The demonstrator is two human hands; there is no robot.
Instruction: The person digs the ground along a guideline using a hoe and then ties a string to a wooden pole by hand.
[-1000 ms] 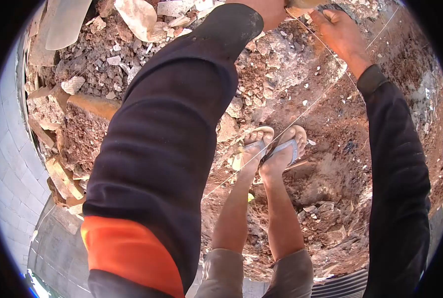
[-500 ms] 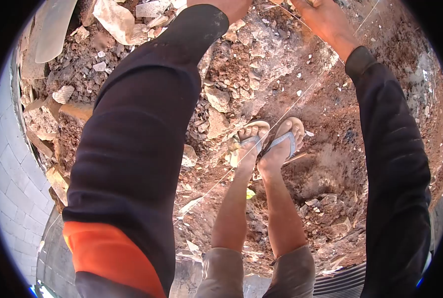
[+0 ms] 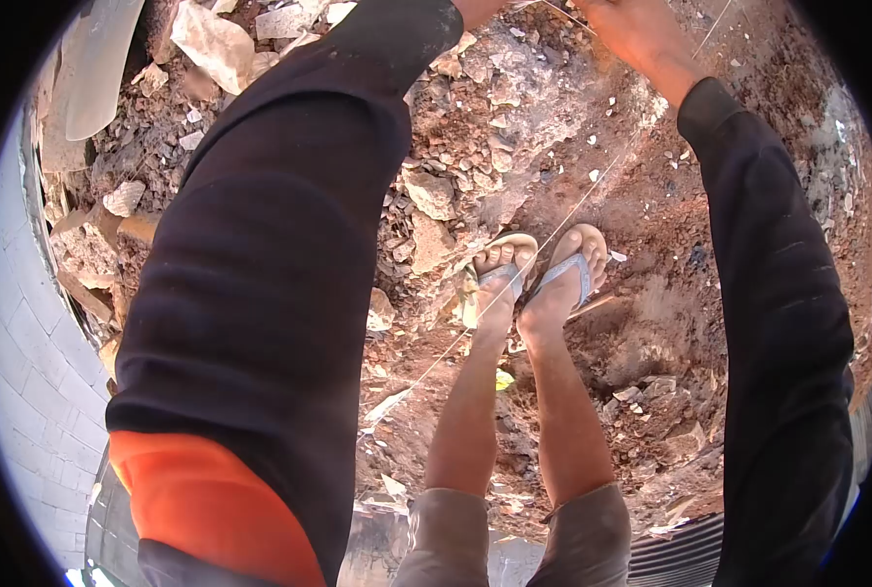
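Observation:
At the top edge, my left hand (image 3: pixel 477 10) shows only its wrist side below the dark cuff; its fingers lie outside the picture. My right hand (image 3: pixel 642 41) is also near the top, its fingers curled and partly cut off. A thin string (image 3: pixel 567 17) spans the gap between both hands and meets the right fingers, which appear closed on it. A long pale line (image 3: pixel 593 188) crosses diagonally over the ground, above my feet, and passes behind the right hand.
My feet in flip-flops (image 3: pixel 580 279) stand on reddish soil. Broken stones (image 3: pixel 429 195) and rubble lie to the left, with a large pale rock (image 3: pixel 211 44) and a flat slab (image 3: pixel 103 73) farther up. Grey paving (image 3: pixel 25 333) borders the left side. Corrugated sheet (image 3: pixel 676 556) lies at the bottom.
Both hands stay near the top edge, with slightly less of the left hand showing. The view has shifted a little, so the feet and ground sit slightly farther right.

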